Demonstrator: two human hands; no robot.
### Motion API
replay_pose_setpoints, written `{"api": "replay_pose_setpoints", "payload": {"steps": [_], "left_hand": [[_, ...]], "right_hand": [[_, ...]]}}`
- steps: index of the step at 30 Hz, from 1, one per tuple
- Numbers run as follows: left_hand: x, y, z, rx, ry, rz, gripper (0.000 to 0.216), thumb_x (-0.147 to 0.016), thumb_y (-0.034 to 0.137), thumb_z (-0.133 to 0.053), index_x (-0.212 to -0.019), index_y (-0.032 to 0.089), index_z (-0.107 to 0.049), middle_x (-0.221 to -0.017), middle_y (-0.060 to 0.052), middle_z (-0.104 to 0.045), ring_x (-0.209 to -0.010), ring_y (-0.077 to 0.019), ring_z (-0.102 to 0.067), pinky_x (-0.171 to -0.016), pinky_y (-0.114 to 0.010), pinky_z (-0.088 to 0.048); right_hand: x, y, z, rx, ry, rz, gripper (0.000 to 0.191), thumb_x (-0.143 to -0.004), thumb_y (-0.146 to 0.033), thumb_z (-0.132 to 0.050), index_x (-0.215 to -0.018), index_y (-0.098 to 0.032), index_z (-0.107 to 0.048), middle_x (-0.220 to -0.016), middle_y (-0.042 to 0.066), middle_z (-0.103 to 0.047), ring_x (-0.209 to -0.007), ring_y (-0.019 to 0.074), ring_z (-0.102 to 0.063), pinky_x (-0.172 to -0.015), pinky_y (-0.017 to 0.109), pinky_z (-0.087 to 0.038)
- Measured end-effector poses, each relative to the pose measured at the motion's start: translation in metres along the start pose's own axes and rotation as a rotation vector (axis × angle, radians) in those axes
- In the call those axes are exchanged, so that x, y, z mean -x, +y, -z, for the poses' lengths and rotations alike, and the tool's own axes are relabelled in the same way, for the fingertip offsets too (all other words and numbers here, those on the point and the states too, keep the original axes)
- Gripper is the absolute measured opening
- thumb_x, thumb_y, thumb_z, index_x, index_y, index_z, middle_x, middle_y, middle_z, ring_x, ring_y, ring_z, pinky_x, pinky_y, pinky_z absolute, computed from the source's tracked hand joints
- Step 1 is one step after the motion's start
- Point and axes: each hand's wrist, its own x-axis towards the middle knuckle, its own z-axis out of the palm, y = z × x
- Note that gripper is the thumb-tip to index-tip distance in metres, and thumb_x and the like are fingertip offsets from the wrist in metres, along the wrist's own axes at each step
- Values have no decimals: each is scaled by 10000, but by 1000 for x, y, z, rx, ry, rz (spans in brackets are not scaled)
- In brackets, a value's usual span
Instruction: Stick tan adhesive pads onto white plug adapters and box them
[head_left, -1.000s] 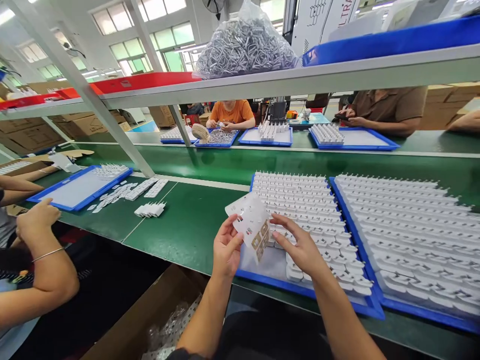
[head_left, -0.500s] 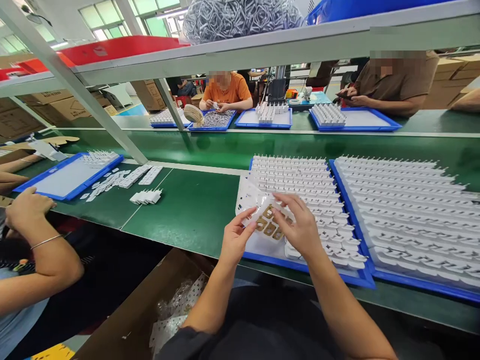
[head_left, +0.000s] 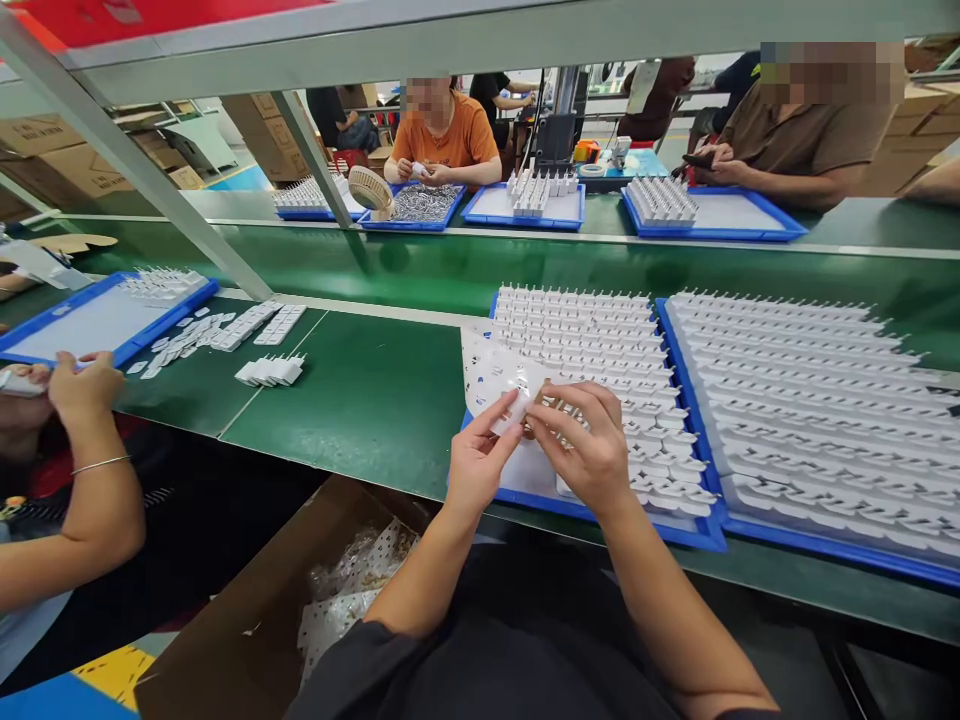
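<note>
My left hand (head_left: 480, 455) pinches a glossy, translucent plastic sheet (head_left: 517, 385) between thumb and fingers. Close against it, my right hand (head_left: 589, 445) has its fingertips closed on the sheet's brown part (head_left: 535, 400), which is mostly hidden by the fingers. Below and behind my hands is a blue-rimmed tray (head_left: 517, 496) with rows of white plug-like adapters (head_left: 592, 335), pins up. A white sheet with small dark and blue marks (head_left: 480, 365) overlaps that tray's left side.
A second blue tray (head_left: 840, 560) of white adapters stands to the right. Left on the green bench are several adapters (head_left: 271, 370) and loose white plates (head_left: 187, 340). A co-worker's hand (head_left: 86, 390) is at far left. A cardboard box with plastic scraps (head_left: 352, 590) stands below.
The sheet has turned, so its brown cut-outs, plain before, are now mostly hidden. My right fingers have closed on it. The view has tilted down, and the co-worker's left-side arm has moved.
</note>
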Motion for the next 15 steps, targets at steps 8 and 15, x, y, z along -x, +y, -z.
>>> {"api": "replay_pose_setpoints", "payload": {"steps": [8,15], "left_hand": [[-9,-16,-1,22,87,5,401,-751,363,-876,-1119,220,-806,-938,-26,-768,-599,-40,-575,-635,-153,-556],[-10,-16,-4,31,25,9,371,-781,389,-851,-1101,204,-813,-938,-44,-775,-755,-120,-689,-782,-227,-609]], "right_hand": [[0,4,-2,-44,10,-25,345,-854,-111,-784,-1149,-262,-691,-1089,83,-756,-1008,274,-643,-905,472,-566],[2,6,0,-65,0,-57,244,-868,-89,-758,-1035,-249,-680,-1014,64,-761,-950,250,-643,-872,441,-564]]}}
